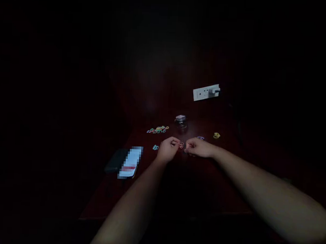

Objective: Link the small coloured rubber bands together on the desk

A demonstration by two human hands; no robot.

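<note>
Small pink hair ties (181,145) lie between my two hands near the middle of the dark red table. My left hand (168,149) is closed in a pinch, its fingertips on the left edge of these ties. Just to their right, my right hand (199,147) is also closed, thumb and fingers pressed together; what it holds, if anything, is too small to make out. Light blue hair ties (155,147) sit left of my left hand. Purple hair ties (200,137) show partly behind my right hand, and yellow ones (216,135) lie farther right.
A loose pile of mixed-colour hair ties (158,129) lies at the back left. Beyond my hands stands a small jar (181,122). At the left are a phone with a lit screen (131,162) and a dark flat object (116,160). A white socket strip (206,92) holds a plug.
</note>
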